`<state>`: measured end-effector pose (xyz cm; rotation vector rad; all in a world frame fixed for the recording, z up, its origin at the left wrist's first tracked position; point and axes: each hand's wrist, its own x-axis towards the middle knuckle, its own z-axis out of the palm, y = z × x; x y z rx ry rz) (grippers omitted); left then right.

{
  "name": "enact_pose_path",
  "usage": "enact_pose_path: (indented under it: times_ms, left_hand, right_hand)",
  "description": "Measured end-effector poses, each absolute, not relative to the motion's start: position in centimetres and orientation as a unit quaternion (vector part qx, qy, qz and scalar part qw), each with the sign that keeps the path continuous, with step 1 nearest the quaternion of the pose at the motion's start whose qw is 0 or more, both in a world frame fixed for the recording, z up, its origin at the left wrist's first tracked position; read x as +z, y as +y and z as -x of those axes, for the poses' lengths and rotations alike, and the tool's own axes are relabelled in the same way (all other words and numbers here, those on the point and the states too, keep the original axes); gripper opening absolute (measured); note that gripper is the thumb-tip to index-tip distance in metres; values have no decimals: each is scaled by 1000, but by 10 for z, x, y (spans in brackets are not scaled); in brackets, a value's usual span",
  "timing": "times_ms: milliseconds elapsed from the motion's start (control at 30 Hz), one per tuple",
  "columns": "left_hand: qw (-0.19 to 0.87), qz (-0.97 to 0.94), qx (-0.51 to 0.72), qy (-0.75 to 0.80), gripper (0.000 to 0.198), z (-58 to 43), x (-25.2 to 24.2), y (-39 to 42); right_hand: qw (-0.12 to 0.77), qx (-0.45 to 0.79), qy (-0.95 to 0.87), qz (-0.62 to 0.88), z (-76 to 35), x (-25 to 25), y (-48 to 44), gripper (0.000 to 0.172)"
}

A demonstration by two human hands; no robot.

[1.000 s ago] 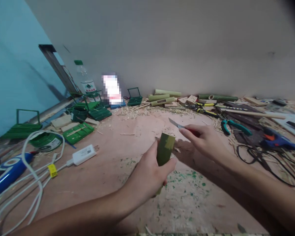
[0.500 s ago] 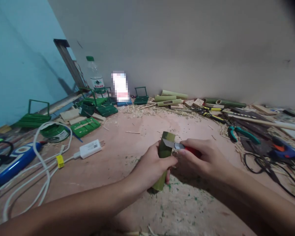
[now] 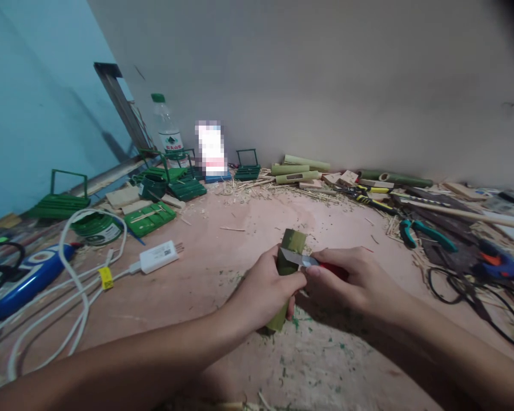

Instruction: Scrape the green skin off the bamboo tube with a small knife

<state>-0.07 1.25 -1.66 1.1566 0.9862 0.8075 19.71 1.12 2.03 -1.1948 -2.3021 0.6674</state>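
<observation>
Your left hand (image 3: 272,291) grips the bamboo (image 3: 295,238), held tilted over the littered tabletop (image 3: 205,257), while your right hand (image 3: 353,279) clasps a red-handled knife (image 3: 334,270), its blade (image 3: 290,258) across the bamboo's upper part. Your left thumb (image 3: 296,281) lies just below the blade: should the steel skate on smooth rind, it could cut you. A hard push might also twist the bamboo in your hold; whether its lower end rests on anything is unclear.
</observation>
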Motion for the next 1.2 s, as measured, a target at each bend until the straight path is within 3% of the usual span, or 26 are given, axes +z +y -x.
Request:
enact_pose_path:
  times_ms: [367, 633, 867, 1200]
  left_hand:
    - [648, -520, 354, 429, 15, 0, -1, 12]
    - [677, -532, 309, 405, 29, -3, 6, -8]
    - [662, -533, 316, 423, 25, -3, 5, -3]
    - [666, -491, 364, 428, 36, -2, -4, 10]
  right_hand:
    - [257, 198, -838, 438, -197, 17, 9, 41]
    - [338, 196, -752, 531, -212, 22, 35, 46]
    - [375, 185, -728, 544, -219, 25, 43, 52]
    - [279, 199, -834, 432, -202, 23, 15, 40]
